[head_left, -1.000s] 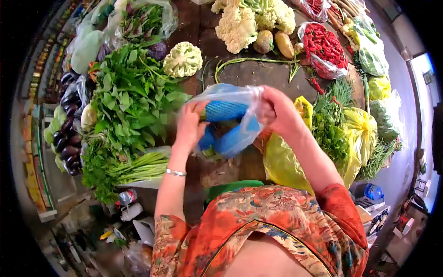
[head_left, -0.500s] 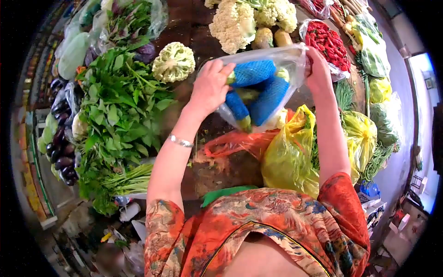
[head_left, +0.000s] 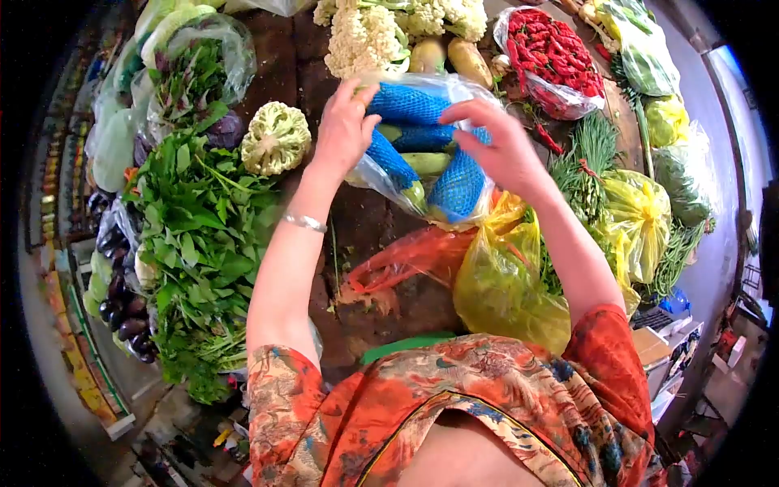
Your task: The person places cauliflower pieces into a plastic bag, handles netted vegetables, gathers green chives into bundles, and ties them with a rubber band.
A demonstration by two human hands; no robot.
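Note:
A clear plastic bag (head_left: 381,185) lies spread on the table, holding several zucchini in blue foam netting and a bare pale-green zucchini (head_left: 426,165). My left hand (head_left: 342,123) is at the bag's upper left, its fingers and thumb closed at the end of the topmost netted zucchini (head_left: 412,104); whether bag film is pinched too is hidden. Over the bag's right side hovers my right hand (head_left: 505,152), fingers apart and slightly blurred. Just below its fingers lies another netted zucchini (head_left: 459,185).
Cauliflower (head_left: 276,138) and leafy greens (head_left: 203,219) lie left. Beyond the bag are more cauliflower and brownish-green gourds (head_left: 469,63). Red chilies (head_left: 560,61) fill a bag at the upper right. A yellow bag (head_left: 507,284) and a red bag (head_left: 410,260) sit nearer me.
The bag has been lowered and opened out flatter, showing more of the zucchini. My right hand has let go of the bag's right edge and moved left over the contents.

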